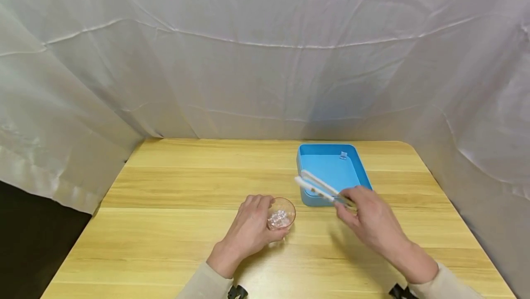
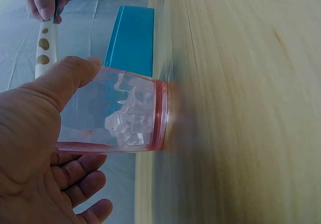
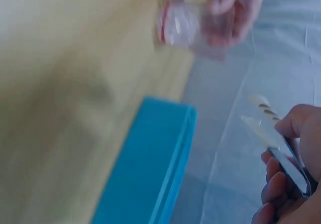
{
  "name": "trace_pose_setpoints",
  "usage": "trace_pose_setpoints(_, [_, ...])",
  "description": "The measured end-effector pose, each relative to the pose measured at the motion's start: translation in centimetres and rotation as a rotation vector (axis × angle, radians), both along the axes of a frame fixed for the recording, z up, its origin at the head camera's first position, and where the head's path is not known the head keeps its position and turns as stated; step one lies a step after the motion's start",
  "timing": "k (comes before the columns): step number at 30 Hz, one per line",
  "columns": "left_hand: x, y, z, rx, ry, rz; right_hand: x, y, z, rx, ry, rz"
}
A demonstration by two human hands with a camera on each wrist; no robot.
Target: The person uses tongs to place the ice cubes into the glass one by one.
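Note:
A clear pink-rimmed cup (image 1: 291, 216) stands upright on the table, with several clear ice-like cubes (image 2: 130, 118) heaped at its bottom. My left hand (image 1: 252, 223) grips the cup from its left side, thumb and fingers around the wall. In my right hand (image 1: 372, 216) is a pair of tongs (image 1: 319, 186) with a metal handle end and white, holed arms. Their tips point left, above the near left part of a blue tray (image 1: 308, 199). They stand slightly apart, and I see nothing between them. One clear cube (image 1: 343, 155) lies in the tray's far right corner.
The wooden table (image 1: 186, 234) carries the cup and, to its right and farther back, the tray. A grey-white curtain (image 1: 248, 83) hangs behind the table and along both sides. A dark area (image 1: 33, 239) lies beyond the left edge.

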State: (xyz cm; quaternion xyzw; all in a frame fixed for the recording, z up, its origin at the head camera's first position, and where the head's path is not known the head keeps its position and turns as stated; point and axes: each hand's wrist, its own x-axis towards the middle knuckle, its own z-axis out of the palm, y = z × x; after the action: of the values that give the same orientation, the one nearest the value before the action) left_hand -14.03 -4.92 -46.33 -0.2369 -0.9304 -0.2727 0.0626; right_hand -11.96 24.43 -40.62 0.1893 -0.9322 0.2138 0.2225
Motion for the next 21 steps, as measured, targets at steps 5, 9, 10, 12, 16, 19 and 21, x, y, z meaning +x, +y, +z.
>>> trace_pose_setpoints(5, [-0.1, 0.0, 0.0, 0.001, -0.005, 0.001, -2.3, 2.3, 1.3, 0.003, -0.097, -0.137])
trace_pose_setpoints(9, [0.0, 0.0, 0.0, -0.001, -0.011, -0.002, -4.2, 3.9, 1.6, 0.070, -0.094, -0.202])
trace_pose_setpoints(10, [0.0, 0.0, 0.0, -0.002, -0.012, -0.002, -4.6, 4.2, 1.6, 0.091, -0.086, -0.213])
trace_pose_setpoints(12, [0.0, 0.1, 0.0, -0.006, -0.014, 0.000, -5.3, 4.6, 1.5, 0.138, -0.073, -0.231])
trace_pose_setpoints(16, [0.0, 0.1, 0.0, -0.013, -0.016, 0.004, -6.5, 5.2, 1.0, 0.240, -0.076, -0.262])
trace_pose_setpoints(19, [0.0, 0.0, 0.0, -0.017, -0.013, 0.004, -7.2, 5.2, 0.8, 0.297, -0.130, -0.301])
trace_pose_setpoints(21, [0.1, 0.0, 0.0, -0.019, -0.009, 0.003, -7.6, 5.1, 0.7, 0.314, -0.189, -0.330])
